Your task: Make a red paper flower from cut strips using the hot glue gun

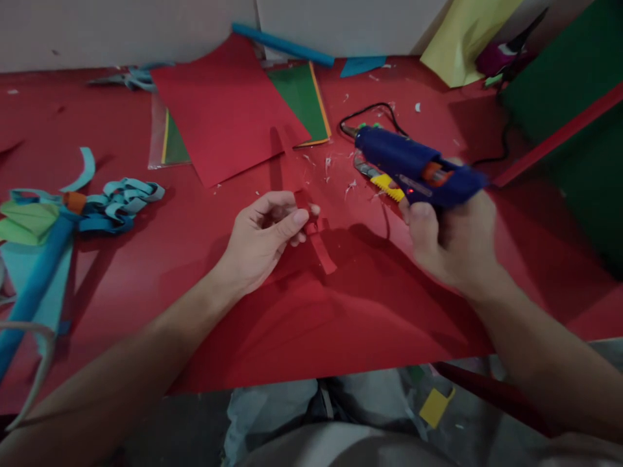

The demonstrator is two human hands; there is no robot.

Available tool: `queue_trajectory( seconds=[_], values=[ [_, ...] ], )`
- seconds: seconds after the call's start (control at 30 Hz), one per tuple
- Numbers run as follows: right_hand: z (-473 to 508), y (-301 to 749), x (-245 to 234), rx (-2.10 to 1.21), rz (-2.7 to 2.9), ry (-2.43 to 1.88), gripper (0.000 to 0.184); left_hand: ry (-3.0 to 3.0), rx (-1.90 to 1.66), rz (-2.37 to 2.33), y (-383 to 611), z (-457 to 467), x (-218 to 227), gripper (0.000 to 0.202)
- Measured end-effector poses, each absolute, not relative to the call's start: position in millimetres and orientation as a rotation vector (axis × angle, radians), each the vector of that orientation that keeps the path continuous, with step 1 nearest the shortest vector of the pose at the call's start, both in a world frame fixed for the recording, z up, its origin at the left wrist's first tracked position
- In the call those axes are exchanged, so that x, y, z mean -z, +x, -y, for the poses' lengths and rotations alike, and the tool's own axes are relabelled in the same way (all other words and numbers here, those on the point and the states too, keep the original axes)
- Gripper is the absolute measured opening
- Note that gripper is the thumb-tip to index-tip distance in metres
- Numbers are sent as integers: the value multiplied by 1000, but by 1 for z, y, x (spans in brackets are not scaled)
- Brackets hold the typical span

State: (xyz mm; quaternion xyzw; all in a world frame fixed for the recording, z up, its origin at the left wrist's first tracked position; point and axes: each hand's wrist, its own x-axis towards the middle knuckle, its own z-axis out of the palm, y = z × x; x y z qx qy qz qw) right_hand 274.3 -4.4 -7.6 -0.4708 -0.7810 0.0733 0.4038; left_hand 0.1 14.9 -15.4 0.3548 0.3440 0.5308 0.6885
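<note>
My left hand (pixel 265 240) pinches a narrow red paper strip (pixel 322 251) between thumb and fingers, just above the red table. The strip's lower end hangs free, pointing toward me and to the right. In my right hand (pixel 452 240) is a blue hot glue gun (pixel 399 152), its nozzle pointing left and a small red light lit near the trigger. Beneath the gun, a yellow utility knife (pixel 387 186) lies on the table, partly covered by my right hand. The glue gun and the strip are apart.
A red paper sheet (pixel 224 104) overlaps green sheets (pixel 299 100) at the back. Beyond them lie scissors (pixel 134 78) and a blue paper tube (pixel 282 44). A blue paper chain craft (pixel 119 204) sits left. A black cord (pixel 374 106) and glue scraps lie behind the gun; a green board (pixel 574 117) stands right.
</note>
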Motion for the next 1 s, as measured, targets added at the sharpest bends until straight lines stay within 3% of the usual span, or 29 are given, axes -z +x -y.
queue_trajectory(
  seconds=[0.13, 0.53, 1.0],
  values=[
    [0, 268, 9, -14, 1942, -1297, 26, 890, -1203, -797, 0, -14, 14, 39],
    [3, 271, 12, 38, 1968, -1364, 27, 953, -1234, -910, 2, -11, 8, 20],
    [2, 267, 15, -28, 2001, -1337, 25, 1081, -1281, -957, 0, -7, 13, 19]
  ],
)
